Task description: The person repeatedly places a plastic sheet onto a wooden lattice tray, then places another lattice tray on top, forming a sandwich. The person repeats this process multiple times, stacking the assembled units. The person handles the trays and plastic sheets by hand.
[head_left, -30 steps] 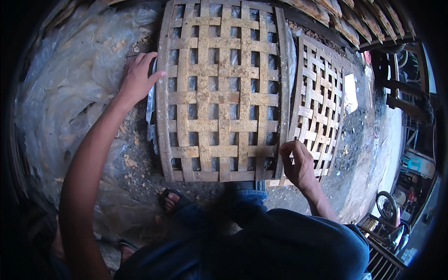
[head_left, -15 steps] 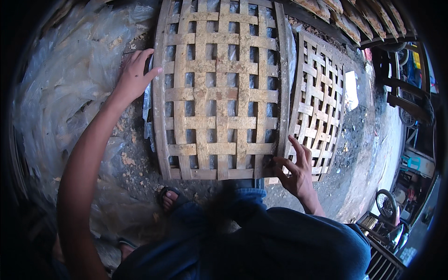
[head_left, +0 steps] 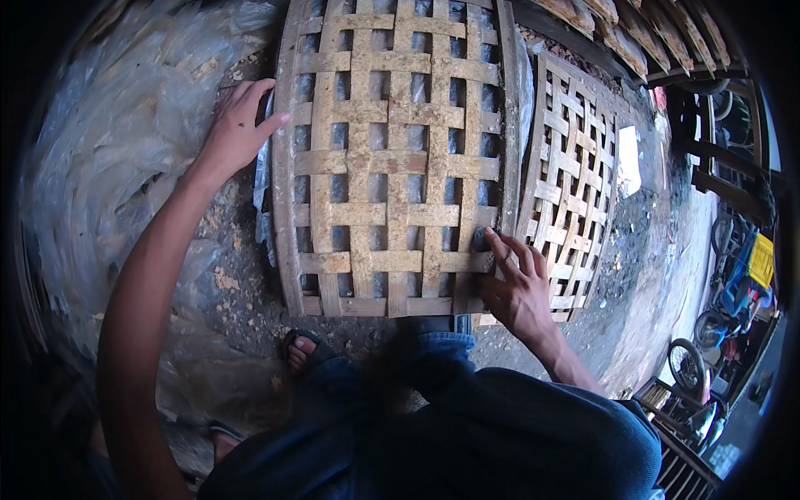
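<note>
A large woven bamboo rack (head_left: 402, 162) with a wooden frame stretches away in front of my legs. Bluish plastic shows through its gaps. At its left rail, my left hand (head_left: 242, 129) has fingers stretched and thumb apart, with the thumb tip against the rail. My right hand (head_left: 518, 287) lies over the near right corner of the frame, fingers bent, index fingertip on the slats. A small dark spot beside that fingertip may be a gap or a thing held; I cannot tell. The right thumb is partly in shadow.
Right of the large rack lies a smaller woven bamboo rack (head_left: 571, 187). Crumpled clear plastic sheeting (head_left: 125, 150) covers ground on the left. Several slatted pieces (head_left: 658, 37) are stacked at the far right. A bicycle wheel (head_left: 687, 367) stands at the right edge. My sandalled foot (head_left: 302, 350) is below the rack.
My right hand has moved forward and inward onto the slats, with its fingers drawn closer together. The left hand keeps its place at the left rail. The view has shifted slightly.
</note>
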A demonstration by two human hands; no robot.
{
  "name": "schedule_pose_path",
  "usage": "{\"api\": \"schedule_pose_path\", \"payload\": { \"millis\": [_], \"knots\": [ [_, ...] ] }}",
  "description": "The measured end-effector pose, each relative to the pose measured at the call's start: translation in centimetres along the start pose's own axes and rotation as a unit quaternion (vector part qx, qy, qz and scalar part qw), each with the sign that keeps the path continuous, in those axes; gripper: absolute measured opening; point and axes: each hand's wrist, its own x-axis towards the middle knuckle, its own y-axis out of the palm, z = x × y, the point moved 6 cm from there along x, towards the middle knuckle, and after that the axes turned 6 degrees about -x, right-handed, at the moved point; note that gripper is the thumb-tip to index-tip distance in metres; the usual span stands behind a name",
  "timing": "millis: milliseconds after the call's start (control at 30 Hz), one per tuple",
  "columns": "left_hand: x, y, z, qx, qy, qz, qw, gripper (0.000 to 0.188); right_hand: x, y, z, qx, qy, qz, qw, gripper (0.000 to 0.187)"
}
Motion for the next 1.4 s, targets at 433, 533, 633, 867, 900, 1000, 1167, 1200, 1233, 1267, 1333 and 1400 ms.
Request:
{"api": "schedule_pose_path", "payload": {
  "millis": [433,533,633,867,900,1000,1167,1200,1233,1267,1333,1400],
  "knots": [
    [0.2,0.0,0.3,0.021,-0.006,0.016,1.000,0.061,0.1,1.5,-0.3,0.034,-0.068,0.082,0.994,0.004],
    [0.2,0.2,0.2,0.017,-0.006,0.013,1.000,0.062,-0.2,0.7,-0.4,0.067,-0.042,0.061,0.995,0.008],
    [0.2,0.2,0.3,0.038,0.004,0.002,0.999,0.062,-0.4,-1.0,-2.1,0.200,0.057,0.008,0.978,0.015],
    [0.4,0.5,1.2,-0.005,-0.001,-0.003,1.000,0.064,-4.4,-1.8,-12.2,0.669,0.257,-0.237,0.656,0.009],
    [0.4,0.6,1.2,-0.012,-0.008,-0.001,1.000,0.064,-4.8,-1.8,-13.2,0.649,0.288,-0.271,0.649,0.008],
    [0.6,0.6,1.3,-0.014,-0.017,0.012,1.000,0.062,-6.7,-1.9,-15.2,0.472,0.400,-0.320,0.717,0.023],
    [0.4,0.7,1.9,0.005,-0.008,0.010,1.000,0.061,-4.1,-3.8,-9.5,0.076,0.254,-0.167,0.950,0.040],
    [0.5,0.7,1.8,0.000,-0.013,0.009,1.000,0.061,-2.8,-3.7,-6.4,0.049,0.180,-0.113,0.976,0.037],
    [0.5,0.7,1.7,-0.006,-0.017,0.009,1.000,0.061,-2.2,-3.3,-4.3,0.057,0.142,-0.071,0.986,0.032],
    [0.4,0.6,1.6,-0.001,-0.017,0.009,1.000,0.061,-1.6,-2.7,-2.7,0.067,0.100,-0.028,0.992,0.028],
    [0.5,0.5,1.4,0.008,-0.015,0.010,1.000,0.061,-1.6,-1.4,-1.7,0.074,0.057,0.010,0.996,0.026],
    [0.4,0.5,1.3,0.005,-0.013,0.013,1.000,0.062,-1.4,-0.8,-1.0,0.054,0.034,0.024,0.998,0.022]
  ]
}}
